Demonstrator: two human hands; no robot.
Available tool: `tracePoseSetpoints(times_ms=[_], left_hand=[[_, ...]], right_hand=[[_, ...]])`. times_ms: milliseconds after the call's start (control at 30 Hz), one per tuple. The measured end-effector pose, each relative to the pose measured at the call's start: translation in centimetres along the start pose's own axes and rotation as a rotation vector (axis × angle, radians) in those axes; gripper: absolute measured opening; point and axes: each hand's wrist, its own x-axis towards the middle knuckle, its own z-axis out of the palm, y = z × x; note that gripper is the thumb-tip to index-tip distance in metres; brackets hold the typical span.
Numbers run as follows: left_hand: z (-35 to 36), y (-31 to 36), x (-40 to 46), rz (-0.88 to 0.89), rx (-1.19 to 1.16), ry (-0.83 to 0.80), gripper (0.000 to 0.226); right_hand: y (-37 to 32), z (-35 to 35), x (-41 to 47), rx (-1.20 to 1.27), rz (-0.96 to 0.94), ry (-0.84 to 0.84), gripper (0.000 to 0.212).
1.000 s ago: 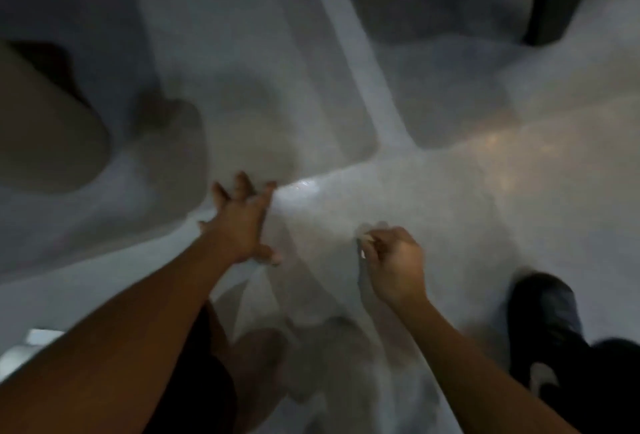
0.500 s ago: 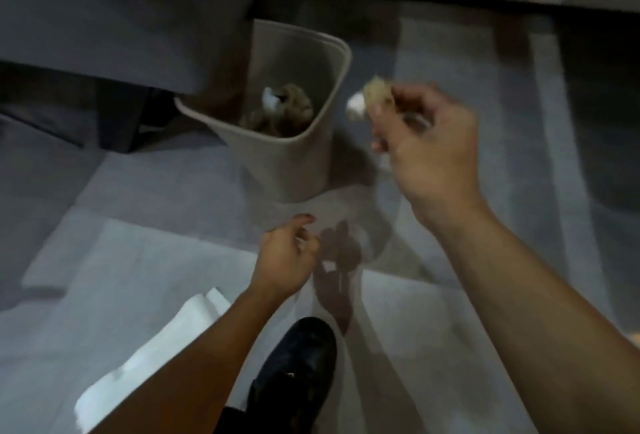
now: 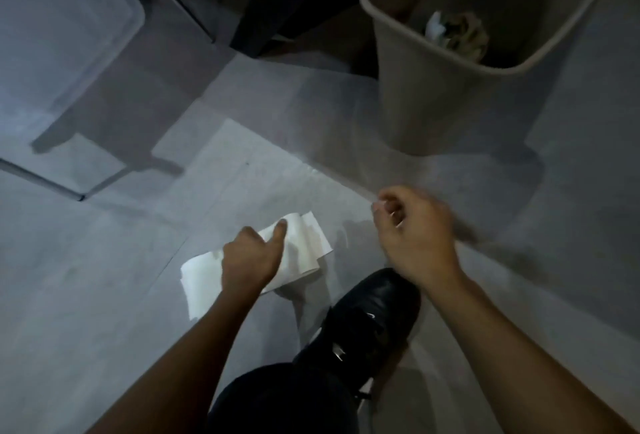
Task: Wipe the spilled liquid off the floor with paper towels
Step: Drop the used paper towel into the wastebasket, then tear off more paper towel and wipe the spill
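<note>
Paper towels: white folded paper towels [image 3: 304, 246] lie flat on the grey floor [image 3: 104, 288], near the middle of it, just ahead of the shoe; the left hand covers their middle.
Floor: pale grey smooth tiles with thin joint lines; a faint wet sheen [image 3: 346, 233] shows just right of the towels, its outline hard to make out in the dim light.
Bin: beige plastic waste bin [image 3: 433, 98] stands toward the far right part of the floor, its top right corner cut off by the frame; crumpled waste [image 3: 457, 34] lies inside, too dark to tell what it is.
Furniture: dark furniture [image 3: 277, 1] at the far edge, cut off; a pale grey rounded box [image 3: 52, 18] at the far left, blurred.
Shoe: black lace-up shoe [image 3: 374, 316] near the floor's near edge, partly behind the right wrist.
Right hand: right hand [image 3: 415, 236] is in the air above the floor, blurred, fingers curled loosely inward; whether it holds anything I cannot tell.
Left hand: left hand [image 3: 252, 257] lies over the towels, fingers curled under, thumb stretched forward onto the paper; a grip cannot be made out.
</note>
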Motion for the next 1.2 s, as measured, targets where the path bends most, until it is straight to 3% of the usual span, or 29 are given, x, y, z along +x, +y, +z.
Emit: tracePoseSetpoints(times_ms=[67, 100, 233, 367, 433, 533, 633, 700, 767, 867, 1000, 1067, 1133, 1200], left_hand=[[1.6, 0.7, 0.0, -0.053, 0.051, -0.125, 0.105], [2.2, 1.1, 0.1, -0.045, 0.096, -0.144, 0.107], [3.3, 1.2, 1.1, -0.007, 0.190, -0.156, 0.067], [2.6, -0.8, 1.8, 0.040, 0.020, -0.157, 0.034], [1.3, -1.5, 1.4, 0.051, -0.137, -0.183, 0.023], [-1.2, -2.0, 0.7, -0.015, -0.494, -0.235, 0.012], [-4.1, -3.1, 0.7, -0.147, -1.000, -0.353, 0.033], [-5.4, -4.3, 0.9, -0.193, -1.181, -0.420, 0.040], [-5.7, -5.5, 1.3, -0.207, -1.127, -0.416, 0.040], [-5.0, -7.9, 2.9, -0.237, -0.977, -0.296, 0.038], [-4.2, -10.4, 4.3, -0.259, -0.666, -0.017, 0.031], [-4.0, -10.7, 3.9, -0.294, -0.457, 0.232, 0.029], [-3.4, -9.3, 2.6, -0.183, -0.274, 0.438, 0.034], [-2.2, -5.6, 0.1, 0.078, -0.219, 0.408, 0.047]], right_hand=[[1.0, 4.1, 0.8, -0.079, 0.097, -0.177, 0.009], [1.2, 5.9, 1.2, -0.116, 0.139, -0.262, 0.013], [0.3, 10.9, 1.6, -0.240, 0.201, -0.508, 0.019], [-0.4, 14.2, 0.6, -0.400, 0.173, -0.497, 0.015], [-0.3, 14.7, 0.1, -0.384, 0.207, -0.508, 0.003], [0.7, 12.2, 1.3, -0.265, 0.269, -0.403, 0.013], [3.2, 6.3, 3.9, -0.093, 0.317, -0.277, 0.013], [5.2, 1.7, 4.9, -0.010, 0.361, -0.234, 0.014], [7.0, -1.9, 5.3, 0.096, 0.433, -0.204, 0.017], [9.3, -5.4, 5.1, 0.020, 0.456, -0.168, 0.016], [10.3, -7.5, 4.8, -0.005, 0.479, -0.161, 0.009], [10.8, -7.8, 4.4, 0.002, 0.491, -0.171, 0.013], [11.4, -8.2, 4.1, -0.007, 0.503, -0.177, 0.011], [11.9, -8.9, 3.8, -0.022, 0.534, -0.170, 0.008]])
